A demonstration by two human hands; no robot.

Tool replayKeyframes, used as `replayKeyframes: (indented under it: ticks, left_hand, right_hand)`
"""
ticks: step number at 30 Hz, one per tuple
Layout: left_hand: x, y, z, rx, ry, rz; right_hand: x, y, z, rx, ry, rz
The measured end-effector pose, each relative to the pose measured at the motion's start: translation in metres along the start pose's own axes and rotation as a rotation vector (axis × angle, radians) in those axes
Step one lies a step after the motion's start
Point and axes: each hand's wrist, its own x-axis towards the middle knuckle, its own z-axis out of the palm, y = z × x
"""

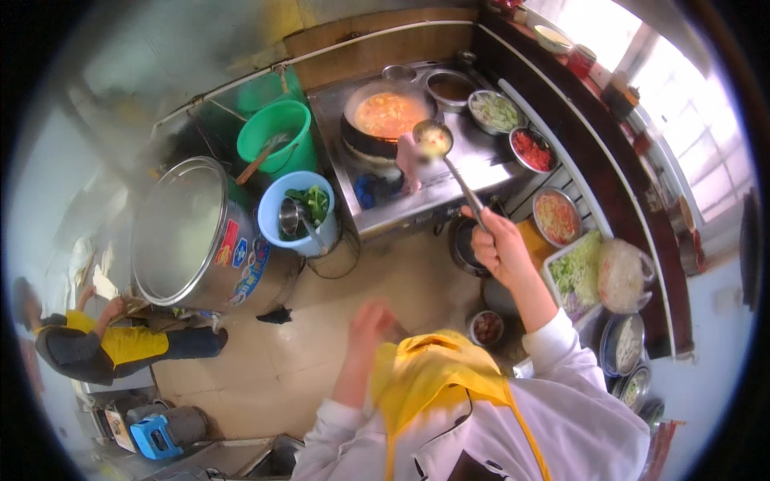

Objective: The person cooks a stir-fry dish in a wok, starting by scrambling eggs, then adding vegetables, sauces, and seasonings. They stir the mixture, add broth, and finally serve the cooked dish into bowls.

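Observation:
My right hand (496, 246) grips the long metal handle of a ladle (463, 180). The ladle's bowl sits at the near right rim of a wok (352, 129) on the stove and carries pale food with red bits. Steaming orange soup with pale pieces (388, 114) fills the wok. A pink cloth (408, 165) hangs by the wok's near side, beside the ladle bowl. My left hand (370, 324), blurred, is raised before the yellow apron (445, 361); whether it holds anything is unclear.
Right of the wok are bowls of chopped greens (494, 111) and red peppers (532, 150). A blue bucket (298, 237), a green bucket (274, 129) and a large steaming pot (180, 240) stand left. Farther left, a person (102, 343) works at a counter. A nut-like food bowl (487, 327) is low right.

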Motion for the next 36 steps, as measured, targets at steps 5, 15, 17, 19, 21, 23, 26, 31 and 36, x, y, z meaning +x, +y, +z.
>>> replayKeyframes:
  ticks: [5, 15, 17, 19, 21, 23, 26, 31, 36]
  left_hand:
    - [0.153, 0.076, 0.048, 0.096, -0.145, 0.036]
    - [0.439, 0.075, 0.141, 0.053, -0.018, -0.097]
    - [0.469, 0.06, 0.169, 0.077, 0.173, -0.025]
    - [0.489, 0.053, 0.178, -0.002, 0.161, -0.28]
    - [0.495, 0.047, 0.187, -0.032, 0.17, -0.364]
    - [0.495, 0.046, 0.188, -0.055, 0.152, -0.323]
    - [0.488, 0.053, 0.186, -0.158, 0.045, -0.3]
    - [0.484, 0.065, 0.189, -0.211, -0.017, -0.254]
    - [0.481, 0.065, 0.19, -0.255, 0.007, -0.267]
  right_hand:
    - [0.176, -0.054, -0.022, -0.213, 0.07, -0.035]
    - [0.46, -0.025, -0.104, -1.5, 0.159, -0.344]
    - [0.477, -0.037, -0.097, -1.343, 0.133, -0.038]
    - [0.477, -0.057, -0.089, -0.996, 0.122, 0.118]
    - [0.471, -0.072, -0.084, -1.238, 0.113, -0.107]
    - [0.469, -0.081, -0.082, -1.423, 0.144, -0.238]
    - [0.474, -0.076, -0.084, -1.526, 0.199, -0.18]
    - [0.473, -0.066, -0.091, -0.922, 0.169, 0.064]
    - [0.419, -0.059, -0.119, -1.524, 0.256, -0.341]
